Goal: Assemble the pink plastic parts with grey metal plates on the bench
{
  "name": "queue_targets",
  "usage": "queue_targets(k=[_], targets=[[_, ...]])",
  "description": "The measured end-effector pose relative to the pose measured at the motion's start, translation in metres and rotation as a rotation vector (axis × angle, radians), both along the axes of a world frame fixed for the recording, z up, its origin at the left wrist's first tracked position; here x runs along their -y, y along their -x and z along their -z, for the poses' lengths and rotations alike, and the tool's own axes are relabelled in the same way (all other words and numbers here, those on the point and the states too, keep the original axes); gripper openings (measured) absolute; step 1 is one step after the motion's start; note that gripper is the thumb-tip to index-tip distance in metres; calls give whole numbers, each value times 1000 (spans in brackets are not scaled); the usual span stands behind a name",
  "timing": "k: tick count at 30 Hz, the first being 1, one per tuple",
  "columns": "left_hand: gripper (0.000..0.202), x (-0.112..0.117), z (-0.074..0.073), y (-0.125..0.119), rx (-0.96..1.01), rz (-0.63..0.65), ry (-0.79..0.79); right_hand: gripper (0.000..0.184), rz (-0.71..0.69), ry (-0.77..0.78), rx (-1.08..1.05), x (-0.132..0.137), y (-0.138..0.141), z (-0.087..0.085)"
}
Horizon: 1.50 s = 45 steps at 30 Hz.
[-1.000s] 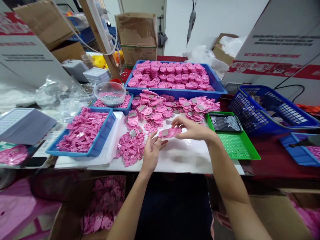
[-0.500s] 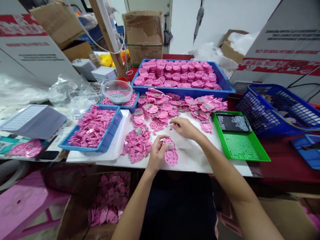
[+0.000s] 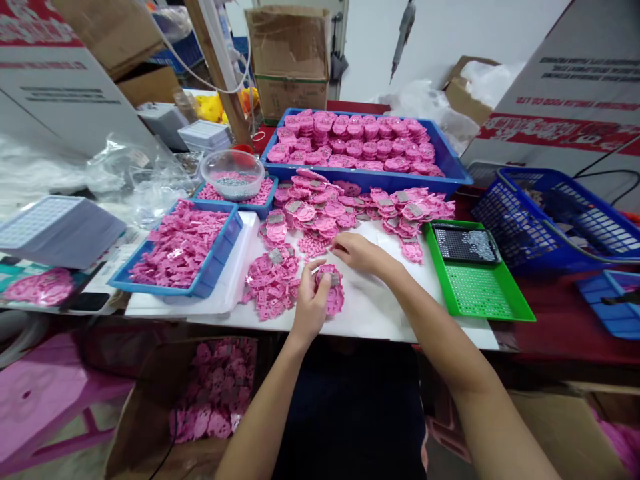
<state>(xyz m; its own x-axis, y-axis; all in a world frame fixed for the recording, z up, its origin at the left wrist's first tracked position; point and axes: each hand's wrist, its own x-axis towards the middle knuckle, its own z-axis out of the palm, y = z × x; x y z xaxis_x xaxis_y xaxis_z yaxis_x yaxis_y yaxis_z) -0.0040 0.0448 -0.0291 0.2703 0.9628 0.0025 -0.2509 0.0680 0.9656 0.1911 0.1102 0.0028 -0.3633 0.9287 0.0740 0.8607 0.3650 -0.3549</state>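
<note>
My left hand [image 3: 309,301] grips a round pink plastic piece [image 3: 333,293] with a grey insert, just above the white work board [image 3: 380,313]. My right hand [image 3: 356,253] reaches to a small heap of tiny pink parts [image 3: 313,247], its fingertips pinched there; what they hold is too small to make out. A pile of small pink clips [image 3: 270,283] lies left of my left hand. Loose pink round pieces [image 3: 345,207] are heaped behind both hands.
A large blue tray [image 3: 450,167] of stacked pink pieces stands at the back. A blue tray of pink clips [image 3: 220,253] sits left, a green tray [image 3: 480,293] with a black grid right, a blue basket [image 3: 550,213] far right. A clear bowl [image 3: 233,175] sits behind. A cardboard box of pink pieces [image 3: 210,400] is below.
The pink piece passed from both hands into my left hand alone, which lowered toward the board. My right hand let go and moved left to the heap of tiny parts.
</note>
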Motion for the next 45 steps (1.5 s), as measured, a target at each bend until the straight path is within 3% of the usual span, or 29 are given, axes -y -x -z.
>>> queue_targets(k=[5,11,16,20,23,28,32,38,42,45], targets=[[42,-1,-4,-1,71,-24,6,14,17,-4,141,8,2,-8],[47,-2,-3,-2,188,-165,6,14,17,-45,276,10,-8,-11],[47,-2,-2,-2,-14,-196,-77,16,71,-182,-181,15,-16,-21],[36,-5,1,0,-124,-220,-101,22,61,71,-443,29,-13,-43],[26,-7,4,-1,-115,-263,-97,19,41,236,-477,37,-10,-56],[34,-9,9,-3,1,-416,-92,20,5,288,-569,39,-3,-55],[33,-9,9,-2,27,-394,-78,20,22,245,-617,37,5,-46],[35,-8,3,-1,-42,-143,-144,20,1,168,-552,37,14,-38],[32,-8,3,-2,-50,-158,-112,18,91,126,-563,37,13,-39],[35,-8,4,-2,4,-259,-53,16,136,180,-631,37,7,-44]])
